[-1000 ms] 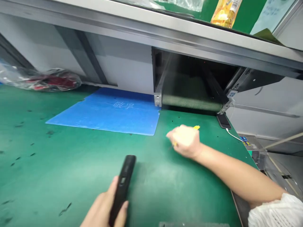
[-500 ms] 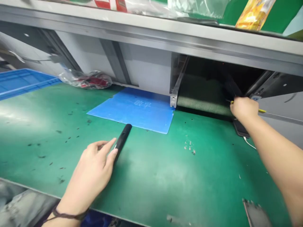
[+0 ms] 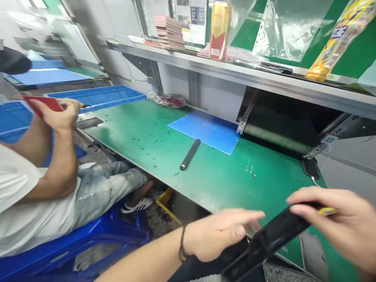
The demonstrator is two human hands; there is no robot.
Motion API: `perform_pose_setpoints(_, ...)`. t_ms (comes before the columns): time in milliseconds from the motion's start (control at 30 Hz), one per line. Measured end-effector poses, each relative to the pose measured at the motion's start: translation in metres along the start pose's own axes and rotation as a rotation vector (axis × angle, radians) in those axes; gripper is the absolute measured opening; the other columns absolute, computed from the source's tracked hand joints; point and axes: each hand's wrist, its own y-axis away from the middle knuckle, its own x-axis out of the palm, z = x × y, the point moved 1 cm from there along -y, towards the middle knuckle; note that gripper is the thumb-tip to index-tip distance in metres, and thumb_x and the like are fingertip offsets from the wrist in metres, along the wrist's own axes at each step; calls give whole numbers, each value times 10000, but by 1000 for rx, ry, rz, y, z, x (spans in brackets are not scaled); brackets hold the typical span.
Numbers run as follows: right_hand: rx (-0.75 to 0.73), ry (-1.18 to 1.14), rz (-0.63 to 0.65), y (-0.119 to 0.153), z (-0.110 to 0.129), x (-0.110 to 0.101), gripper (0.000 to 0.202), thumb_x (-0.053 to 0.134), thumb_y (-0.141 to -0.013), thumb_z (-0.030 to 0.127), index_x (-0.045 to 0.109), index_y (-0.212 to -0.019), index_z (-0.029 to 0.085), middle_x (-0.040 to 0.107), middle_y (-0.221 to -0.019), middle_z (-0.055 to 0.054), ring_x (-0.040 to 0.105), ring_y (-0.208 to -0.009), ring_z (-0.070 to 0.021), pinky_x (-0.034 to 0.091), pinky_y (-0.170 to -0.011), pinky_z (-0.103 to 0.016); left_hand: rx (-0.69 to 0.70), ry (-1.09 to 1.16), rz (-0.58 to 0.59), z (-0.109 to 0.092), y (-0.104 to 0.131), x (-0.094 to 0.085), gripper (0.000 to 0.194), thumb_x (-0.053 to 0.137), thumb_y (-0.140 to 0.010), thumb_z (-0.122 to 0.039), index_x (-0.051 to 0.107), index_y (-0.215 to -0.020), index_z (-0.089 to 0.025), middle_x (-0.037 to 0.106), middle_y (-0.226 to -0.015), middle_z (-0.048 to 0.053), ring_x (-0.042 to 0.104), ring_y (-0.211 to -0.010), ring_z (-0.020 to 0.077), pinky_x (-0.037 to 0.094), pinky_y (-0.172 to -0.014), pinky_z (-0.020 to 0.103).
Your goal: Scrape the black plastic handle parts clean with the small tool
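Observation:
My right hand grips a long black piece at its upper end, at the lower right above the bench's front edge. A yellow-handled tool also sits in that hand, mostly hidden by the fingers. Beside the black piece, my left hand is held with fingers stretched out; it holds nothing. Another black bar lies on the green bench, near a blue sheet.
On the left a seated person holds a red piece. Blue trays stand at the back left. A conveyor opens under the shelf. A phone with a cable lies at the right.
My left hand has let go of the black bar on the bench and moved right. My right hand has come back from the conveyor with the long black piece. The view has swung left.

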Motion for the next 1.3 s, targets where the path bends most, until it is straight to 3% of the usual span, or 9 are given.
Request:
perform_pose_setpoints(100, -31, -200, 210, 5, 46, 49, 106, 670, -1020, 323, 754, -976, 276, 751, -823, -2, 691, -658, -123, 544, -560, -208, -43, 507, 94, 26, 14, 43, 896, 379, -941, -861, 614, -1415, -137, 706, -824, 98, 676, -625, 201, 555, -575, 296)
perform_pose_setpoints(200, -5, -168, -97, 22, 71, 92, 128, 706, -983, 239, 723, -1110, 245, 740, -964, -52, 707, -803, -162, 570, -639, -246, -114, 907, -182, 48, 42, 61, 737, 463, -977, -762, 628, -1298, -120, 600, -680, 14, 470, -356, 87, 356, -349, 176)
perform_pose_setpoints(333, -147, -409, -95, 50, 99, 155, 238, 700, -975, 225, 674, -1207, 181, 656, -844, -40, 643, -679, -145, 539, -574, -254, -77, 853, -546, 45, 73, 48, 573, 422, -1067, -617, 587, -1365, -157, 611, -713, -1, 451, -321, 60, 322, -307, 147)
perform_pose_setpoints(467, -167, -502, -105, 56, 123, 198, 89, 654, -991, 184, 719, -1049, 201, 620, -761, -11, 603, -616, -130, 487, -549, -256, -83, 685, -626, 27, 90, 39, 582, 480, -1053, -628, 601, -1375, -158, 542, -658, -33, 447, -353, 53, 337, -328, 132)
perform_pose_setpoints(700, 63, -684, -326, 51, 136, 195, 185, 662, -960, 151, 733, -1076, 276, 690, -761, -12, 659, -620, -190, 541, -562, -325, -79, 666, -697, 24, 121, 42, 610, 407, -1061, -654, 583, -1409, -186, 572, -709, -8, 407, -329, 52, 288, -302, 153)
perform_pose_setpoints(833, -192, -569, -155, 46, 143, 214, 362, 679, -950, 127, 677, -1298, 229, 730, -859, -46, 689, -707, -200, 583, -684, -355, 79, 775, -1049, 11, 142, 6, 494, 385, -1095, -558, 531, -1461, -261, 547, -728, -35, 387, -361, 53, 365, -360, 168)
perform_pose_setpoints(967, -61, -461, -70, 42, 142, 250, 381, 606, -1038, 244, 584, -1412, 174, 700, -903, -74, 674, -749, -187, 516, -613, -296, 164, 781, -1356, 3, 150, -29, 368, 389, -1118, -465, 581, -1328, -231, 467, -711, -54, 405, -422, 57, 380, -405, 157)
perform_pose_setpoints(1100, -193, -699, 32, 52, 150, 259, 228, 618, -1044, 379, 633, -1149, 177, 663, -863, -52, 621, -721, -163, 464, -606, -286, 214, 793, -1528, 14, 140, -34, 325, 374, -1126, -455, 584, -1228, -228, 421, -688, -68, 371, -423, 54, 339, -394, 149)
perform_pose_setpoints(1300, -313, -545, -4, 65, 150, 256, 104, 581, -1042, 186, 618, -945, 181, 644, -817, -51, 556, -672, -150, 402, -610, -305, 175, 854, -1507, 24, 119, -25, 307, 498, -1082, -502, 575, -1222, -240, 420, -684, -77, 347, -408, 46, 287, -374, 144)
